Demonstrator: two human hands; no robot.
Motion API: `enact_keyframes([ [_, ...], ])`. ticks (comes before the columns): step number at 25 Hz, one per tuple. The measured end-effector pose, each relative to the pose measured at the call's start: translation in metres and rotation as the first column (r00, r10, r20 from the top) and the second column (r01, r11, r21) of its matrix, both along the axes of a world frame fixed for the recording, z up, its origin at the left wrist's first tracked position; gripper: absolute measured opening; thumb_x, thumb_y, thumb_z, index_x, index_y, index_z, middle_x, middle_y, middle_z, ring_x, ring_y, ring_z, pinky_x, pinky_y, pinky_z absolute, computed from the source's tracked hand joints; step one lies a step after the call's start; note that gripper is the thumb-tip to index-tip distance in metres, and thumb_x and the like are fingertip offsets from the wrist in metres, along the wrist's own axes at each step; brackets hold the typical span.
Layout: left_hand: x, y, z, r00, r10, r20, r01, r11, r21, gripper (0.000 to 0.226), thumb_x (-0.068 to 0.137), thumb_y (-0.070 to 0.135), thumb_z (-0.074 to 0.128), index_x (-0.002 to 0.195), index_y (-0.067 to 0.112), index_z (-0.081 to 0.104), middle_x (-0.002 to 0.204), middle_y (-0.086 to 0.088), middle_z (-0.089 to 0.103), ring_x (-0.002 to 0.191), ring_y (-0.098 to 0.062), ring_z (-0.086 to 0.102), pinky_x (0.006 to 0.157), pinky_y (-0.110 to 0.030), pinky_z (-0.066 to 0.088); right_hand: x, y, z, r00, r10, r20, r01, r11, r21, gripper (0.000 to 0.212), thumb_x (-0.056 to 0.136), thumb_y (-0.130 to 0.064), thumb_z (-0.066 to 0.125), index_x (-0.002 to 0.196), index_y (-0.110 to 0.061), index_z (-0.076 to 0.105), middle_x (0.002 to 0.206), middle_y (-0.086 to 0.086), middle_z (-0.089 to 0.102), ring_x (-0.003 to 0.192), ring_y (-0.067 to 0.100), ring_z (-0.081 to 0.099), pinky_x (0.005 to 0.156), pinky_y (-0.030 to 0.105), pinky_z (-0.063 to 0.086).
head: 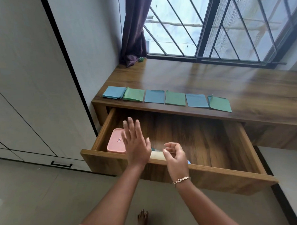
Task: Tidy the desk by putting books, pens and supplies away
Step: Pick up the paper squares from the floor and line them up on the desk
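Observation:
The wooden drawer under the desk is pulled out. A pink lidded box lies in its front left corner. Beside the box, against the drawer's front wall, lies a cream-coloured tube-like object, mostly hidden by my hands, with a bit of teal behind it and a bit of blue at its right. My left hand hovers over the box and tube with fingers straight and spread. My right hand hangs over the drawer's front edge, fingers loosely curled, holding nothing. Several blue and green paper squares lie in a row along the desk's front edge.
A grey wardrobe stands left of the desk. A purple curtain hangs at the desk's back left corner, with a small green thing beside it. A barred window runs behind the desk. My bare foot is on the floor below.

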State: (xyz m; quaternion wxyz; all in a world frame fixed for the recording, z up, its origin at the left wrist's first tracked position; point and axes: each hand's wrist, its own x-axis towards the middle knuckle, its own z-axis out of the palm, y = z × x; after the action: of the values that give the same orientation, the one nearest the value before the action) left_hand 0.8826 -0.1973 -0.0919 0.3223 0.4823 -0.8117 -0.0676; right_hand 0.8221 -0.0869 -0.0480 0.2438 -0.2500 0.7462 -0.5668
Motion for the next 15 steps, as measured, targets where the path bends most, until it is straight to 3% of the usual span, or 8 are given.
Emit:
enact_keyframes([
  [3, -0.006, -0.011, 0.015, 0.954, -0.141, 0.263, 0.124, 0.989, 0.081, 0.077, 0.091, 0.036, 0.053, 0.150, 0.011, 0.010, 0.157, -0.012, -0.006, 0.143, -0.028, -0.011, 0.116, -0.045, -0.002, -0.030, -0.013, 0.003, 0.910, 0.068, -0.409, 0.021, 0.977, 0.210, 0.026, 0.090, -0.016, 0.053, 0.115, -0.016, 0.056, 0.120, 0.004, 0.052, 0.104, 0.018, 0.054, 0.092, 0.030, 0.045],
  [5, -0.007, -0.016, 0.023, 0.910, -0.185, 0.370, 0.125, 0.976, 0.179, 0.075, 0.097, 0.044, 0.036, 0.150, 0.013, -0.007, 0.155, -0.010, -0.021, 0.141, -0.025, -0.024, 0.116, -0.041, -0.011, -0.048, -0.020, 0.004, 0.828, 0.159, -0.538, 0.024, 0.948, 0.318, 0.037, 0.092, -0.020, 0.049, 0.129, -0.016, 0.047, 0.135, 0.004, 0.042, 0.121, 0.023, 0.045, 0.099, 0.031, 0.039],
  [10, -0.015, -0.021, 0.036, 0.862, -0.248, 0.442, 0.123, 0.948, 0.293, 0.075, 0.097, 0.048, 0.033, 0.149, 0.013, -0.009, 0.155, -0.011, -0.022, 0.142, -0.026, -0.023, 0.116, -0.041, -0.011, -0.088, -0.029, -0.002, 0.705, 0.362, -0.610, 0.027, 0.846, 0.532, 0.056, 0.094, -0.032, 0.044, 0.145, -0.018, 0.024, 0.155, 0.007, 0.014, 0.142, 0.025, 0.017, 0.115, 0.032, 0.020],
  [15, -0.050, -0.045, 0.044, 0.858, -0.300, 0.418, 0.173, 0.933, 0.316, 0.076, 0.097, 0.047, 0.035, 0.150, 0.012, -0.006, 0.156, -0.012, -0.017, 0.144, -0.025, -0.019, 0.117, -0.039, -0.009, -0.121, -0.047, -0.006, 0.732, 0.349, -0.585, 0.057, 0.825, 0.563, 0.055, 0.096, -0.032, 0.043, 0.145, -0.017, 0.023, 0.154, 0.007, 0.017, 0.143, 0.023, 0.017, 0.115, 0.030, 0.018],
])
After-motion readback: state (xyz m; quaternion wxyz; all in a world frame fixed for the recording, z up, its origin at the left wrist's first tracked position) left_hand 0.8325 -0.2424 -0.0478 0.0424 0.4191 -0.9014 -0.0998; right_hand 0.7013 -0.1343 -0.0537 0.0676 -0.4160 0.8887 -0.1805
